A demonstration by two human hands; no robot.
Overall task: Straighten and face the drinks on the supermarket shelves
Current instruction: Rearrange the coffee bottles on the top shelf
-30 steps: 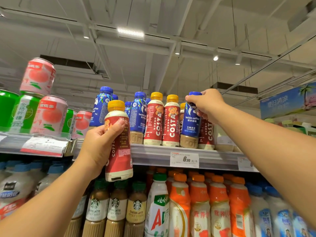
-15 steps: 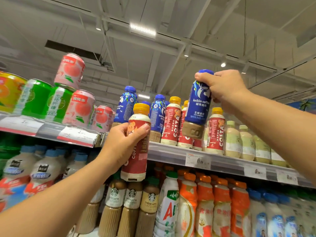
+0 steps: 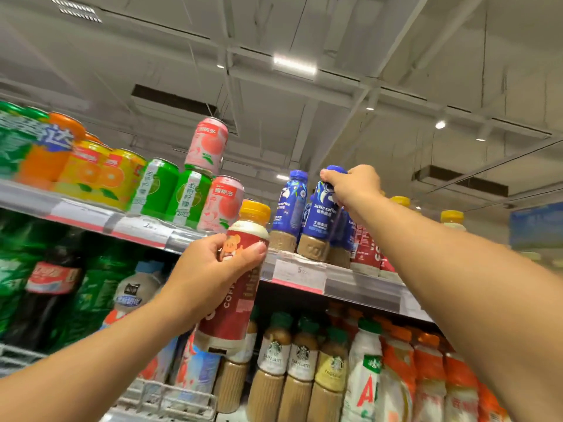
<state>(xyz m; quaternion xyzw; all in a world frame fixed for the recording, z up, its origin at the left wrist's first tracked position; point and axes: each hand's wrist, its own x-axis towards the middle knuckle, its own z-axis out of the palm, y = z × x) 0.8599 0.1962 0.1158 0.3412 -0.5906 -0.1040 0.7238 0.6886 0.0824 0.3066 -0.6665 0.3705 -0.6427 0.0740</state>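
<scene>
Red-label coffee bottle [image 3: 234,287], yellow cap, is wrapped round its upper body by left hand [image 3: 210,269], held in front of the top shelf [image 3: 362,284] edge. Rigid plastic, full, moderately heavy, sleeve likely slick; mid-body hold suits. Right hand [image 3: 353,185] pinches blue bottle [image 3: 320,217] at cap, base on the shelf among blue neighbours.

Blue plastic bottle [image 3: 320,214]: "luckin coffee"
Red yellow-capped bottle [image 3: 236,287]: "COFF"
Brown green-capped bottles [image 3: 301,360]: "CAFFE LATTE"
White shelf price tag [image 3: 300,274]: "5"
</scene>
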